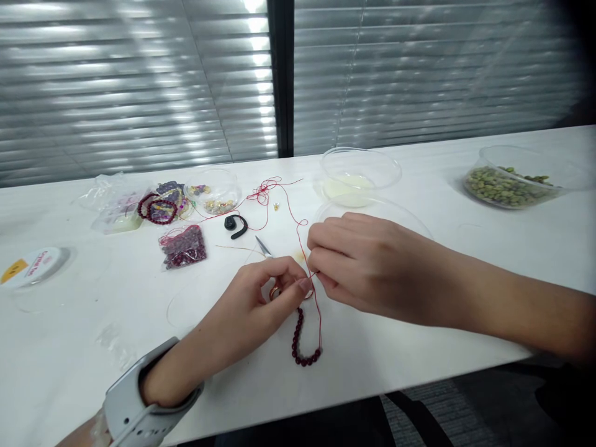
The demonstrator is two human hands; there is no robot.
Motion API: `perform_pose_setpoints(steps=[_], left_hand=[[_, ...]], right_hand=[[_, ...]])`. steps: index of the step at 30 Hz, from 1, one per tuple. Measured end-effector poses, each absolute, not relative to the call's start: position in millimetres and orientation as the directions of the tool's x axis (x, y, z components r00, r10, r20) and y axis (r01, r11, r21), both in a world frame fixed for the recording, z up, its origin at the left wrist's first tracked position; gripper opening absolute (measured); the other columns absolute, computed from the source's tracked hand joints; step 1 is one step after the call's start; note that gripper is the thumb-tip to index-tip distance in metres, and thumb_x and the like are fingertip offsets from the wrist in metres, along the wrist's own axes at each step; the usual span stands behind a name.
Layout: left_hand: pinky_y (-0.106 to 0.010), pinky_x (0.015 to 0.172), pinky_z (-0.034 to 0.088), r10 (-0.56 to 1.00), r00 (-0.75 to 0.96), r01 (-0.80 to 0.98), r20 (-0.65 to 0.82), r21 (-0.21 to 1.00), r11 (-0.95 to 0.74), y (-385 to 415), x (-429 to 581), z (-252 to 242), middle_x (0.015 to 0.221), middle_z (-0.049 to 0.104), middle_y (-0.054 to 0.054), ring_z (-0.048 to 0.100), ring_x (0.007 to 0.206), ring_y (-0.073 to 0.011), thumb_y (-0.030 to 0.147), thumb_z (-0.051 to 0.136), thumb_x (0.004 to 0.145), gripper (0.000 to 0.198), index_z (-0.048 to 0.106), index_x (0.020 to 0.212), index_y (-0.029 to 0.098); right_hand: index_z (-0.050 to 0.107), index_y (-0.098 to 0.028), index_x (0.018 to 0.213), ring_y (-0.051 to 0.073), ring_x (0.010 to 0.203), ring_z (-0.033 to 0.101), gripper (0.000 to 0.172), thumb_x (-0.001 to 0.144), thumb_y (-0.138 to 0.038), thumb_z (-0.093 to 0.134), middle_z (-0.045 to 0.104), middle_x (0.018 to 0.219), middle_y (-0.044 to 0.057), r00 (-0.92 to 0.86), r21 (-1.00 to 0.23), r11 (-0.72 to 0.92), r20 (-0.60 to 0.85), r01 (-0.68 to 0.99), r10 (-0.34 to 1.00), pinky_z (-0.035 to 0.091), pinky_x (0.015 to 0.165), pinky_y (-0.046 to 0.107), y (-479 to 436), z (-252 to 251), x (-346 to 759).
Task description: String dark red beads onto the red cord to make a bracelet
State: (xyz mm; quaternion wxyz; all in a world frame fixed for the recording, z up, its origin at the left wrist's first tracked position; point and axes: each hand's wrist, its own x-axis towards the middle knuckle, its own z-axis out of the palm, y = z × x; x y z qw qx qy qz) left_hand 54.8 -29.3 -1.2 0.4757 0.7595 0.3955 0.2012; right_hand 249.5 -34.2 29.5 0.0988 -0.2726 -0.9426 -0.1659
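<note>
My left hand (265,295) pinches the red cord (318,313) between thumb and index finger. Right beside it, my right hand (358,264) has its fingers closed on the same cord, with a short stretch running between the two hands. Dark red beads (304,361) threaded on the cord hang in a U shape below my fingertips, by the table's front part. Scissors (263,246) lie partly under my left hand, blade tip showing. The cord's tangled length (263,191) spreads over the table behind.
On the white table (261,397) are a bag of dark red beads (184,247), a black earpiece (236,226), finished-looking bracelets (158,210), a round lid (35,267), a clear bowl (361,177) and a tub of green pods (512,186). Blinds stand behind.
</note>
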Motion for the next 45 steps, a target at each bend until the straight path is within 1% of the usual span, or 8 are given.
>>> perform_pose_setpoints(steps=[7,18,25,30,33,37,42,45], left_hand=[[-0.022,0.055,0.04,0.803,0.594,0.478,-0.036,0.819,-0.317,-30.4,54.8,-3.8,0.063,0.057,0.004,0.051,0.06,-0.0112,0.025,0.046,0.089,0.019,0.058,0.075,0.02],[-0.022,0.053,0.036,0.784,0.616,0.456,-0.071,0.844,-0.282,-29.9,56.3,-2.6,0.062,0.054,0.004,0.044,0.058,-0.0103,0.031,0.047,0.089,0.022,0.058,0.075,0.019],[-0.022,0.053,0.036,0.784,0.615,0.442,-0.092,0.863,-0.245,-30.0,55.4,-3.0,0.063,0.053,0.005,0.044,0.059,-0.0104,0.032,0.047,0.089,0.02,0.058,0.077,0.02],[-0.022,0.054,0.037,0.78,0.618,0.448,-0.102,0.861,-0.242,-30.9,54.7,-1.7,0.064,0.053,0.004,0.045,0.061,-0.0105,0.033,0.047,0.089,0.021,0.057,0.075,0.02],[-0.022,0.056,0.039,0.778,0.621,0.457,-0.095,0.851,-0.261,-30.6,54.2,-2.6,0.068,0.057,0.004,0.048,0.063,-0.0112,0.033,0.048,0.089,0.02,0.057,0.077,0.02],[-0.023,0.058,0.041,0.785,0.618,0.441,-0.046,0.847,-0.297,-30.1,55.0,-3.0,0.07,0.06,0.002,0.051,0.066,-0.0126,0.034,0.05,0.088,0.019,0.059,0.079,0.019],[-0.027,0.07,0.044,0.811,0.581,0.349,0.069,0.879,-0.325,-30.2,54.0,-0.7,0.09,0.062,-0.002,0.054,0.081,-0.0155,0.033,0.059,0.084,0.015,0.06,0.088,0.019],[-0.029,0.073,0.045,0.813,0.576,0.305,0.079,0.903,-0.304,-30.1,51.8,-0.8,0.091,0.062,-0.003,0.053,0.081,-0.0162,0.034,0.057,0.086,0.016,0.06,0.093,0.02]], right_hand=[[0.047,-0.018,0.07,0.015,0.061,0.037,0.016,0.081,-0.006,0.046,0.044,0.07,0.002,-0.842,0.28,0.799,0.282,0.532,0.461,0.029,0.056,0.029,-36.4,29.0,247.4],[0.05,-0.017,0.072,0.016,0.063,0.036,0.013,0.076,-0.004,0.049,0.045,0.072,0.003,-0.854,0.281,0.809,0.248,0.516,0.458,0.029,0.056,0.03,-41.0,29.0,247.4],[0.054,-0.013,0.07,0.016,0.063,0.038,0.021,0.074,0.005,0.044,0.053,0.071,0.005,-0.869,0.197,0.857,0.252,0.476,0.425,0.032,0.056,0.03,-40.2,34.5,246.9],[0.054,-0.014,0.07,0.015,0.061,0.04,0.022,0.069,0.007,0.048,0.057,0.067,0.002,-0.881,0.093,0.89,0.217,0.447,0.42,0.032,0.058,0.029,-39.4,36.3,249.0],[0.052,-0.015,0.069,0.013,0.06,0.038,0.022,0.071,0.007,0.048,0.056,0.067,0.001,-0.883,0.069,0.898,0.232,0.434,0.409,0.031,0.06,0.028,-38.2,37.6,250.3],[0.052,-0.014,0.074,0.013,0.06,0.04,0.021,0.075,0.006,0.045,0.055,0.068,0.001,-0.87,0.056,0.894,0.263,0.445,0.417,0.031,0.061,0.028,-38.1,41.2,251.4],[0.052,-0.014,0.076,0.012,0.059,0.042,0.021,0.078,0.005,0.043,0.055,0.069,0.0,-0.857,0.008,0.89,0.275,0.455,0.436,0.031,0.061,0.028,-39.8,45.7,251.5],[0.051,-0.015,0.077,0.012,0.06,0.042,0.02,0.079,0.004,0.043,0.055,0.07,-0.001,-0.849,-0.01,0.89,0.296,0.456,0.438,0.032,0.061,0.028,-40.3,46.3,251.2]])
